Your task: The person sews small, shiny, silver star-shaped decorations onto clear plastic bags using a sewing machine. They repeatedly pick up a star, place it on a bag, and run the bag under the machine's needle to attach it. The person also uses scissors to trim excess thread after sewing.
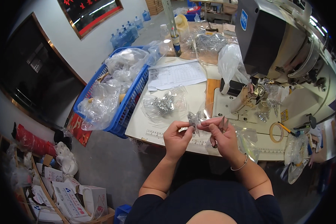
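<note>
Just above the table's near edge, my left hand [177, 139] pinches a small silvery, butterfly-shaped piece [193, 118] between thumb and fingertips. My right hand [224, 139] is closed, with its thumb and forefinger at the right side of that piece. Tucked in the same hand is a pair of metal thread snips [223, 124], pointed blades upward; the fingers hide part of it. Beyond my left hand, a clear plastic bag [153, 112] lies spread on the table with a heap of small shiny silver pieces [164, 103] on it.
A sewing machine [263, 41] rises at the right, with more silver pieces [263, 115] by its base. Printed sheets [178, 75] lie on the white table [138, 125]. A blue basket [120, 120] full of plastic bags stands left. A tape roll [276, 132] lies near the right edge.
</note>
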Demonstrator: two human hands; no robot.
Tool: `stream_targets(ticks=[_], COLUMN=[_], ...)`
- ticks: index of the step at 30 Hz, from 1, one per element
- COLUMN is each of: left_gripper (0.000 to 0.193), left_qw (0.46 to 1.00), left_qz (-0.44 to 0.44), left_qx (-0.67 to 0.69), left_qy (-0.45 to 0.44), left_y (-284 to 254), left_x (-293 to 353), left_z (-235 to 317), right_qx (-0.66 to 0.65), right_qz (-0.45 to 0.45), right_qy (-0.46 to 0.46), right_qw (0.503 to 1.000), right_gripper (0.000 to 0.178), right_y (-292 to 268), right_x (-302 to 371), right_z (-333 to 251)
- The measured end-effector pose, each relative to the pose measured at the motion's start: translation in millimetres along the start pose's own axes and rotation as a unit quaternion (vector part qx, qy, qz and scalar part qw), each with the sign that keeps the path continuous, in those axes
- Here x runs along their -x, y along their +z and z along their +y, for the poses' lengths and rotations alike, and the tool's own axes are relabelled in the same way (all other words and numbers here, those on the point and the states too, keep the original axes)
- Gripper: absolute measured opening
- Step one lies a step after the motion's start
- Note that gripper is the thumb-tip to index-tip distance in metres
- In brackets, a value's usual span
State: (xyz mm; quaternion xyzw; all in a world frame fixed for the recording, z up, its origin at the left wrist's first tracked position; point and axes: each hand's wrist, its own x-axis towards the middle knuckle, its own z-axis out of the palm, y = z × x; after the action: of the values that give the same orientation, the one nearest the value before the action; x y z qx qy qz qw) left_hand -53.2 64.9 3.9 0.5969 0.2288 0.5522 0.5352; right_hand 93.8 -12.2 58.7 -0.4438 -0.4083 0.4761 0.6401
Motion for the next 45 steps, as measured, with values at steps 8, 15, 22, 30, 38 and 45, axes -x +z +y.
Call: stream_targets(ticks=[8,15,22,30,38,45], left_gripper=[0.016,0.019,0.061,0.042,0.047,0.048], left_qw=[0.996,0.996,0.915,0.891,0.874,0.901], left_qz=[0.060,0.060,-0.077,-0.022,0.005,0.018], left_qx=[0.017,0.021,-0.272,0.379,0.404,0.347], left_qy=[0.063,0.070,0.289,-0.248,-0.272,-0.258], left_y=[9.9,10.9,3.0,-3.0,7.3,8.8], left_x=[6.2,9.7,-2.1,-3.8,11.8,20.9], left_z=[9.7,10.1,14.8,9.7,7.5,1.9], right_qx=[-0.178,-0.222,-0.123,0.312,0.529,0.476], right_qz=[0.041,0.047,0.038,-0.091,-0.129,-0.125], right_qy=[0.066,0.100,0.114,-0.119,-0.341,-0.329], right_qw=[0.981,0.969,0.985,0.938,0.766,0.806], right_gripper=[0.012,0.011,0.020,0.050,0.054,0.045], right_y=[-4.4,-8.7,-8.5,1.1,2.1,-4.6], right_x=[-1.6,-2.7,-13.4,-21.6,-6.0,-5.4], right_z=[7.7,10.7,-3.9,-17.6,16.9,9.0])
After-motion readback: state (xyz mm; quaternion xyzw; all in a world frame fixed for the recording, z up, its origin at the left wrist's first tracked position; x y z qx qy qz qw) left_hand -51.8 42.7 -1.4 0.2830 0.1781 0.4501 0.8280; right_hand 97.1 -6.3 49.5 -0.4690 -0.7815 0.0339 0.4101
